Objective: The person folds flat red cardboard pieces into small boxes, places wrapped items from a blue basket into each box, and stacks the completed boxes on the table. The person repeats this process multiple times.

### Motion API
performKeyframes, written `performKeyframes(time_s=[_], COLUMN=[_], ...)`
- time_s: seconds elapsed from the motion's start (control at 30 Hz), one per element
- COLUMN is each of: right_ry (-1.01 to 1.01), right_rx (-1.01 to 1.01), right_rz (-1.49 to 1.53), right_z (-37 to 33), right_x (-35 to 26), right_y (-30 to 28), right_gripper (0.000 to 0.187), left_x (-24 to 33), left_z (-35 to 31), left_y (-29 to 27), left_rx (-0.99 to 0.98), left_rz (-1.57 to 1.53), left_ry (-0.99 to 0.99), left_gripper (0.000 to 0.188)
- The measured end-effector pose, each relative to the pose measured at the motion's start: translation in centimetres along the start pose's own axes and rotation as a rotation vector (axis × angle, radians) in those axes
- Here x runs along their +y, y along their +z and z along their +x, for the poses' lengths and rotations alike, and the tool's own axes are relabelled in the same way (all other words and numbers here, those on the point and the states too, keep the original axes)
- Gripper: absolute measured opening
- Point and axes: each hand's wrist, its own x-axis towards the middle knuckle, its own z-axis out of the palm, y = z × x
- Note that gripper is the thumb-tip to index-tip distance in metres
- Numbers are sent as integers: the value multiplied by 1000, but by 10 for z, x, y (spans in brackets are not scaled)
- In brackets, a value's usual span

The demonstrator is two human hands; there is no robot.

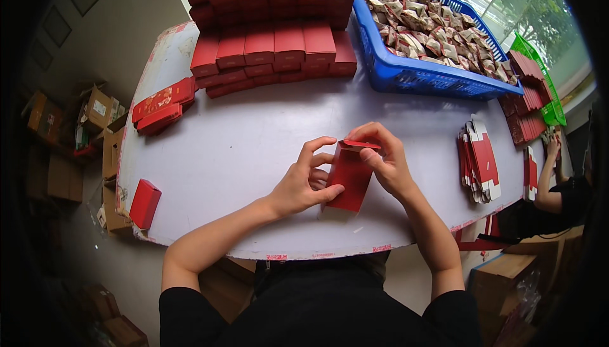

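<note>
Both my hands are on one small red carton (350,181) over the near middle of the white table. My left hand (307,179) grips its left side, thumb on the front face and fingers curled round behind. My right hand (384,158) pinches the top end, its thumb on the flap there, which looks partly folded over. The carton's inside is hidden from view. Off to the right lies a stack of flat, unfolded red-and-white cartons (480,162). A single closed red box (145,204) rests at the table's left edge.
Stacked red boxes (273,42) stand at the back. Beside them, a blue basket (431,80) holds many small wrapped packets (438,30). Other red cartons (166,104) lie at left. A co-worker's arm (549,179) and a green basket (539,77) are at far right.
</note>
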Motion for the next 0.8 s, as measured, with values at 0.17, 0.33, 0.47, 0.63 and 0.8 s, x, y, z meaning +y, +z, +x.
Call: performKeyframes(time_s=[0.17,0.33,0.47,0.63,0.8], right_ry=[19,93,175,113,57], right_rx=[12,85,-16,-17,-88], right_rz=[108,150,142,166,157], right_z=[1,-2,0,1,1], right_x=[-1,-1,-5,-3,0], right_y=[3,7,0,-2,-5], right_gripper=[19,16,15,13,20], left_x=[0,-1,0,-3,-1], left_z=[0,0,-1,1,2], left_y=[0,-1,0,0,-2], left_rx=[-10,-22,-30,-2,27], left_rz=[22,54,36,-59,-165], left_ry=[-10,21,9,-15,-16], left_gripper=[73,72,72,72,69])
